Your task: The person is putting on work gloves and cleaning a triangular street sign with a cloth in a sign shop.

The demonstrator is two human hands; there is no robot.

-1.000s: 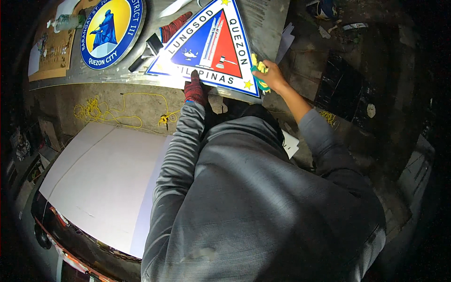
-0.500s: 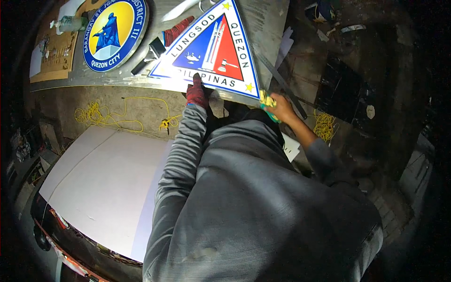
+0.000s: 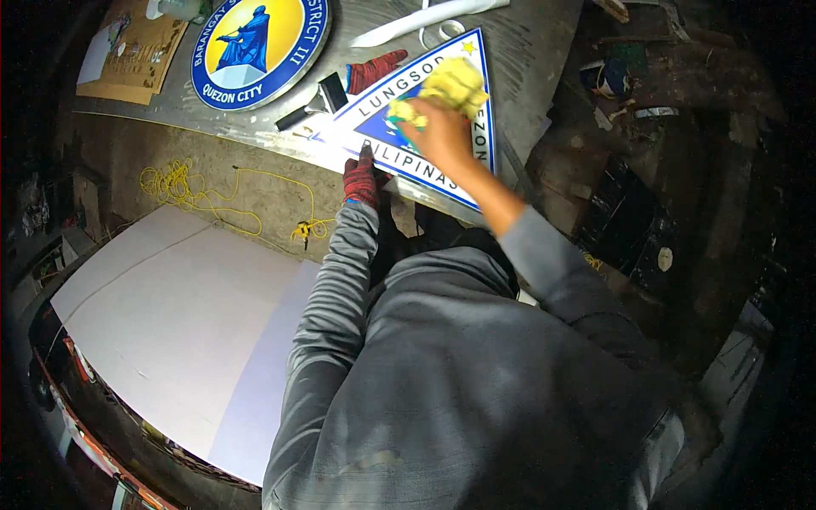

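Observation:
A triangular sign (image 3: 422, 164) in white, blue and red, with stars at its corners, lies on the metal-topped table (image 3: 535, 72). My right hand (image 3: 444, 136) is bare and closed around a bunched yellow cloth (image 3: 455, 85) with a bit of green. It holds the cloth over the sign's face, hiding much of the middle. At the sign's near edge, my left hand (image 3: 362, 180) in a red and dark glove grips the rim, one digit on top and the other fingers mostly hidden.
A round blue-and-yellow sign (image 3: 293, 64) lies to the left. Between the signs are a black-handled tool (image 3: 316, 102) and a loose red glove (image 3: 376, 70). A white strip (image 3: 425, 24) lies behind. Yellow cord (image 3: 174, 183) tangles on the floor near a large white panel (image 3: 170, 314).
My right hand has swung from beside the sign's right corner up onto its face with the cloth. The left hand stays at the near edge; the view has shifted, so the table sits further right.

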